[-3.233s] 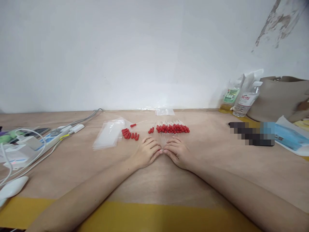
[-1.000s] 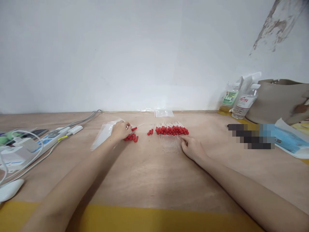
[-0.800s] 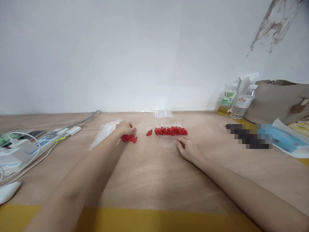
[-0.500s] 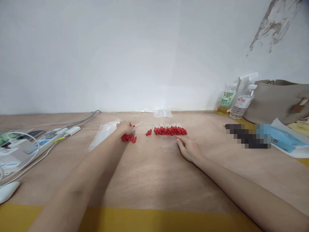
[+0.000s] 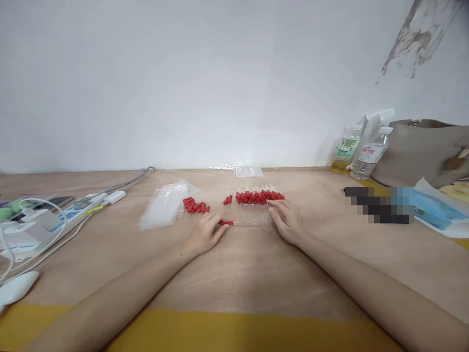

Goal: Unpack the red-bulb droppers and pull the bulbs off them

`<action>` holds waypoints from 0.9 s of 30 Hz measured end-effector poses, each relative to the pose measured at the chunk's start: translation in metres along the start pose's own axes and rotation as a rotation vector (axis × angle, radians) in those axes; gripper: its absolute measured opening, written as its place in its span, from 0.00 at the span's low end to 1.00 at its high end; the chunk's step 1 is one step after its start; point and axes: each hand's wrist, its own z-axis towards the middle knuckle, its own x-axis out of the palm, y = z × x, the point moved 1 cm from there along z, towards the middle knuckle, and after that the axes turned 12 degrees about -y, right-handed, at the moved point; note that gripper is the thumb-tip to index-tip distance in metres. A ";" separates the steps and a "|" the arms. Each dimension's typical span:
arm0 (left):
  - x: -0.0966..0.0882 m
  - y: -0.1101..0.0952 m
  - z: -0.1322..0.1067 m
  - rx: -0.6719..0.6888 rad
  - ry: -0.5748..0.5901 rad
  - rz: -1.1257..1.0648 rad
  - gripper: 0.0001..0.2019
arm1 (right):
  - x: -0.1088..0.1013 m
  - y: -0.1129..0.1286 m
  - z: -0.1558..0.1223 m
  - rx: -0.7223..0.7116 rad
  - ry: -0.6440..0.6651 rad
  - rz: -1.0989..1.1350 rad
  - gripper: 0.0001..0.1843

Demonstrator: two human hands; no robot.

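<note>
Makeshift workroom, table [image 5: 227, 278], power strip [image 5: 69, 213] (handbag [image 5: 417, 151] too)

Rear boundary: one plain white wall [image 5: 205, 88], spanning the full width of the view. A faint vertical line runs down it right of centre. Surface damage: a patch of flaked paint [image 5: 417, 41], brown and grey, at the upper right. Work surface: a brown tabletop [image 5: 234, 278], extending back to the wall base. A yellow band [image 5: 198, 330] borders the near edge; yellow also shows at the right. Right rear: a taupe handbag [image 5: 417, 151] stands near the wall. Illumination: pale and diffuse; the wall is brightest low at centre and darkens toward the upper right corner
</note>
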 end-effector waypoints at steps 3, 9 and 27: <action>0.006 -0.006 -0.003 0.029 -0.009 -0.084 0.05 | 0.001 0.017 -0.003 -0.203 0.065 0.005 0.17; 0.009 -0.014 -0.001 0.081 -0.042 -0.158 0.04 | 0.014 0.036 -0.007 -0.365 0.152 0.036 0.12; 0.004 -0.029 0.010 0.239 0.226 0.030 0.14 | 0.025 0.038 -0.016 -0.442 0.152 0.325 0.12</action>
